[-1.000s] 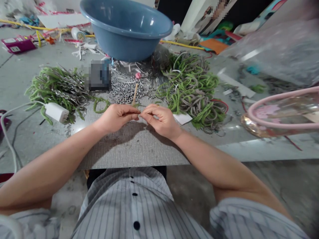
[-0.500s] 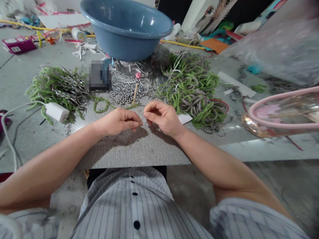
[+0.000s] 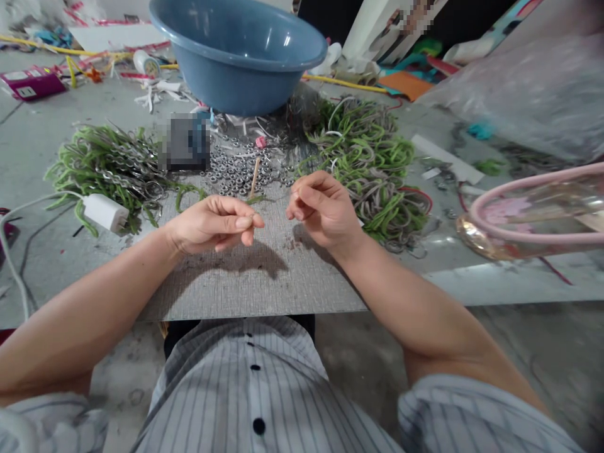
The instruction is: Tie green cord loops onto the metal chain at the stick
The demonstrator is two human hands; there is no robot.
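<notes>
My left hand [image 3: 214, 222] hovers over the front of the table, thumb and forefinger pinched together. Whatever sits in that pinch is too small to name. To its right, a short distance away, my right hand [image 3: 324, 206] is curled with its fingertips together; anything between them is hidden. Just beyond the hands lies a pile of small silvery metal rings or beads [image 3: 231, 173], with a thin wooden stick [image 3: 255, 177] resting against it. A green cord [image 3: 189, 192] trails behind my left hand. Beyond my right hand spreads a heap of green and grey cords [image 3: 368, 151].
A large blue basin [image 3: 240, 82] stands at the back. On the left are green cords with metal chains [image 3: 104, 157], a white charger plug [image 3: 104, 212] with its cable, and a dark box [image 3: 189, 141]. A pink-rimmed clear bag [image 3: 542, 207] lies at the right.
My hands have moved apart, the left one slightly left and the right one to the right and a little up. Both keep their fingers pinched or curled.
</notes>
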